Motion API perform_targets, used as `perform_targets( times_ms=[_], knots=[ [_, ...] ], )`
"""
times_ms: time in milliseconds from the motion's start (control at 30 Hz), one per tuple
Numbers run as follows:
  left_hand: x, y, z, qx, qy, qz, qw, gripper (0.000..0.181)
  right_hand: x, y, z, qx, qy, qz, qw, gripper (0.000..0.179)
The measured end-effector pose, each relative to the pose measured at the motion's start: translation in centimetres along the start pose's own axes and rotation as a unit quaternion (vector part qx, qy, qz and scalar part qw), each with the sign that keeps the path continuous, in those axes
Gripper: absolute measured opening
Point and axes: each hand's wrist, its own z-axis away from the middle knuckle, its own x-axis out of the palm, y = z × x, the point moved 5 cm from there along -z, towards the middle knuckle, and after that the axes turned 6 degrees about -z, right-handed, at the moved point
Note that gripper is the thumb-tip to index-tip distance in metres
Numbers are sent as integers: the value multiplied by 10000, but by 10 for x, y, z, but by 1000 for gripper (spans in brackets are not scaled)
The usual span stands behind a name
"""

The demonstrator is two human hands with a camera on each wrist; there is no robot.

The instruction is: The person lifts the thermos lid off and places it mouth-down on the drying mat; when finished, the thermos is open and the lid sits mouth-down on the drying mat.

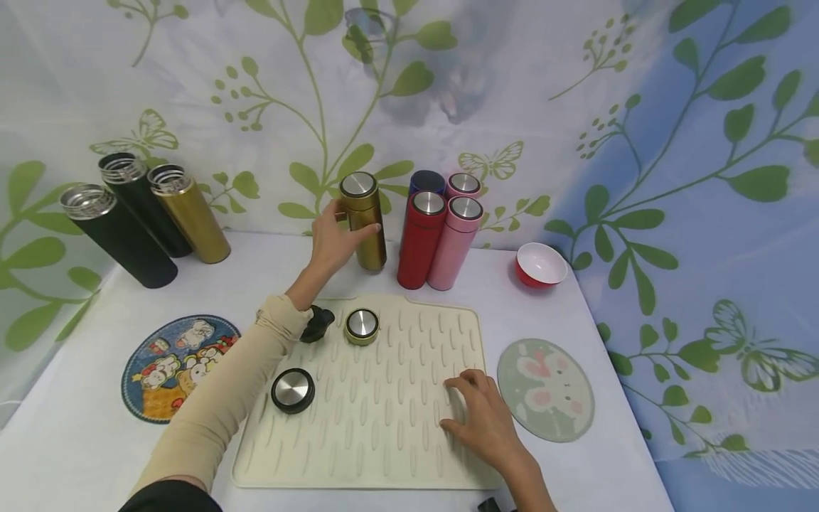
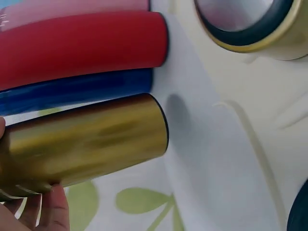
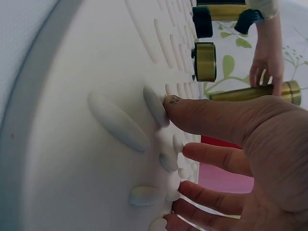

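Observation:
At the back of the table my left hand (image 1: 333, 240) grips a gold thermos (image 1: 371, 245) near its top, the thumb across the front. This thermos has its steel-topped lid on and stands nearly upright; in the left wrist view its base (image 2: 161, 125) is close to the white tabletop. My right hand (image 1: 484, 419) rests with loosely bent, spread fingers at the right part of the cream ribbed mat (image 1: 377, 462), holding nothing; fingertips are right at the ribs in the right wrist view. On the mat lie a gold-rimmed lid (image 1: 362, 326) and a black lid (image 1: 293, 391).
Right of the gold thermos stand red (image 1: 422, 242), pink (image 1: 456, 245) and blue (image 1: 426, 180) thermoses with lids. Uncapped black (image 1: 128, 238) and gold (image 1: 195, 220) ones stand at the left. A red bowl (image 1: 540, 267), a bunny mat (image 1: 547, 390) and a blue cartoon mat (image 1: 153, 355) lie around.

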Motion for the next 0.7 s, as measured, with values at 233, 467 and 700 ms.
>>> perform_targets(
  times_ms=[233,467,700],
  knots=[
    [-31,25,13,450,305,1068,9928,68,-1,-1,1,36,28,35,10000,57],
    [-52,48,35,652,-41,1886,9799,61,0,0,-1,37,29,-13,10000,58],
    [-61,69,62,1265,-408,1838,9739,62,0,0,-3,42,15,-49,10000,58]
  ],
)
